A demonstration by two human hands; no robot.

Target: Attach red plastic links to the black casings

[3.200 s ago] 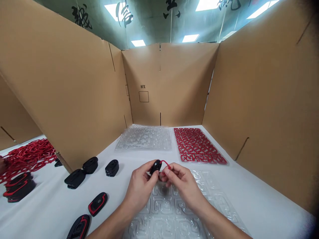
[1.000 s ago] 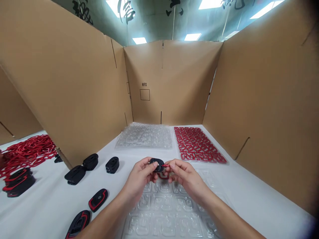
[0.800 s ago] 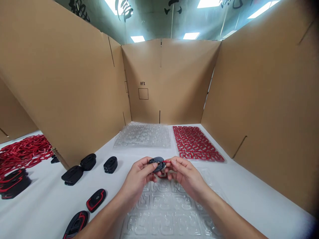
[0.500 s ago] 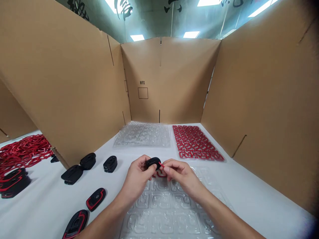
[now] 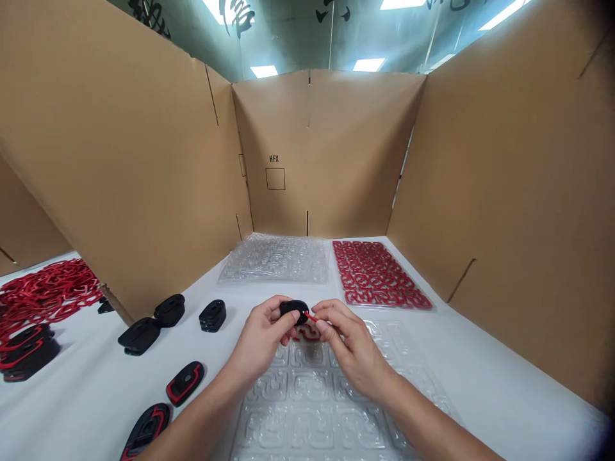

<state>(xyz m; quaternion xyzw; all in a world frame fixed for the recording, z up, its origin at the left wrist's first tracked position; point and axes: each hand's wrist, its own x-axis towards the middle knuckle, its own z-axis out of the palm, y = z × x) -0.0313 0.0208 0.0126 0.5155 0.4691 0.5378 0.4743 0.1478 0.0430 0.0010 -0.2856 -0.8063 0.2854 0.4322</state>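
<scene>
My left hand [image 5: 264, 333] is closed around a small black oval plastic shell [image 5: 291, 309], thumb on its face. From the right, my right hand [image 5: 353, 339] pinches a thin red trim strip [image 5: 311, 316] whose tip meets the shell's right end. Both hands are above the near clear plastic tray [image 5: 312, 397], which has moulded curved recesses. A red trim piece [image 5: 307, 331] lies in the tray just below my fingers, partly hidden by them.
Black shells with red trim [image 5: 185, 383] lie at the left, near stacked plain black shells [image 5: 212, 315]. Beyond are stacked clear trays [image 5: 278, 259] and a tray filled with red trims [image 5: 379, 272]. A red trim heap [image 5: 45, 288] lies far left. Cardboard walls [image 5: 331, 153] enclose the table.
The black shell has turned slightly and shifted a little left in my left hand. My right hand has tilted, and more of the red strip shows between its fingers and the shell.
</scene>
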